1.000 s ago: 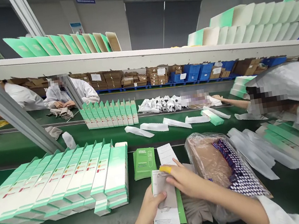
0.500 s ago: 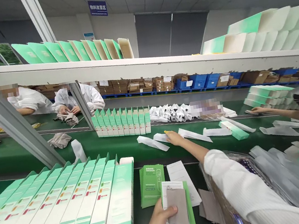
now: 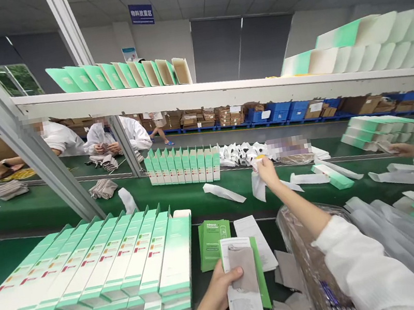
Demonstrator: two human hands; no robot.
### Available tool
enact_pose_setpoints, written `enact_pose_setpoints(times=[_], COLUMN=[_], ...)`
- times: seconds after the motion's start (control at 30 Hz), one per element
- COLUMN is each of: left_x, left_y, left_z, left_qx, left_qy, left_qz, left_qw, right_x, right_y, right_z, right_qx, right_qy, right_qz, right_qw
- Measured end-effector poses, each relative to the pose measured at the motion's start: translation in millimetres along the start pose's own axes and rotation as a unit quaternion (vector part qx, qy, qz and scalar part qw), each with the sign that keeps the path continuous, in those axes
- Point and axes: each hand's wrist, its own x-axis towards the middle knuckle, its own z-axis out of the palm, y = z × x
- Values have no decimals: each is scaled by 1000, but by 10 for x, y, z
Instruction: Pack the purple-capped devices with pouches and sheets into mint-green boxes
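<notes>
My left hand (image 3: 220,287) grips a small stack: a white leaflet (image 3: 243,301), a grey cloth piece (image 3: 246,270) and a green card (image 3: 262,280) behind them, held low over the green bench. My right hand (image 3: 266,170) reaches far forward over the belt and pinches a white paper sleeve (image 3: 258,186), lifted off the belt and hanging down. A yellow cot covers one fingertip. More white sleeves (image 3: 224,192) lie flat on the belt to either side.
Rows of green-white cartons (image 3: 129,261) lie at left, upright cartons (image 3: 183,166) on the far belt. A green booklet (image 3: 212,237) and white leaflet (image 3: 255,241) lie ahead. A plastic bag (image 3: 304,249) sits right. A co-worker's hand (image 3: 402,149) reaches in at right; people sit far left.
My right hand moved right along the belt, closed on a white sleeve and raised it. My left hand kept its hold on the stack.
</notes>
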Motion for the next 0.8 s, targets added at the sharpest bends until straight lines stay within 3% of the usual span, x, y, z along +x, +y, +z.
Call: enact_pose_setpoints(times=[0.13,0.23,0.37,0.47,0.57,0.7,0.73,0.8], left_x=[-218,-507,-963,-1297,-1636,-2077,-2173,-2330], left_y=[127,201,199,136,47,-106,-149,-236], left_z=[111,311,594,677,652,586,575,560], left_qx=[25,89,302,366,361,365,370,385], left_qy=[-25,-120,-283,-311,-304,-321,-329,-338], left_qz=[53,85,107,108,112,139,147,155], left_qw=[998,985,904,870,874,863,856,845], right_x=[-697,-1357,-2125,-2567,-2944,-3430,-3545,-3760], right_y=[-387,-632,-835,-878,-889,-924,-927,-906], right_z=[-358,-359,-173,-83,-72,-59,-48,-23], right_qx=[177,270,373,451,496,616,624,615], right_qy=[-86,-177,-244,-238,-204,-172,-169,-160], right_qz=[20,46,68,66,97,202,220,235], right_qw=[980,945,892,857,839,742,730,736])
